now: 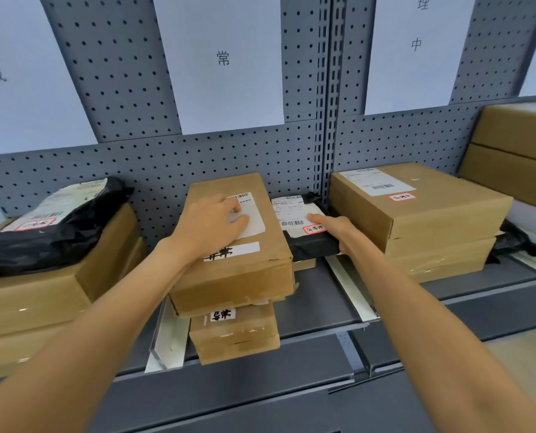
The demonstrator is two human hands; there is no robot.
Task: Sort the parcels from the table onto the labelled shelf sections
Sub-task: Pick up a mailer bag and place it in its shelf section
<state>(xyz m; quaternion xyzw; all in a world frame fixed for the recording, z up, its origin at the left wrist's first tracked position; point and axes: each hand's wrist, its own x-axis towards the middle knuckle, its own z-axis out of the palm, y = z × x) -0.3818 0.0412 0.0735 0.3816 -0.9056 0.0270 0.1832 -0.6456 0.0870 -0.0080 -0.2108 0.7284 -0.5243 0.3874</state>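
The black poly mailer [313, 245] lies in the middle shelf section, just right of the upper cardboard box [235, 242] and touching its side. A white shipping label and a red-bordered tag sit on the mailer's top. The right hand [338, 232] grips the mailer's right end, fingers over the top and thumb apparently underneath. The left hand [212, 225] rests flat on the upper cardboard box with the fingers relaxed, holding nothing.

Risk 1: the mailer appears to rest partly on a low carton, with its front edge overhanging. If the right hand releases before the mailer is pushed fully back, the soft package may sag and slide off toward the shelf edge [323, 331].

Risk 2: the upper cardboard box sits skewed on the lower cardboard box [234, 335], and both overhang the shelf front. Sideways pressure from the mailer, or downward load from the left hand near the front, could tip or shift this stack.

Risk 3: right of the upper cardboard box, past the white divider strip [351, 289], stands the stack of two boxes [422, 214] in the neighbouring section. The right forearm passes just beside it, and a wide withdrawal could nudge it.
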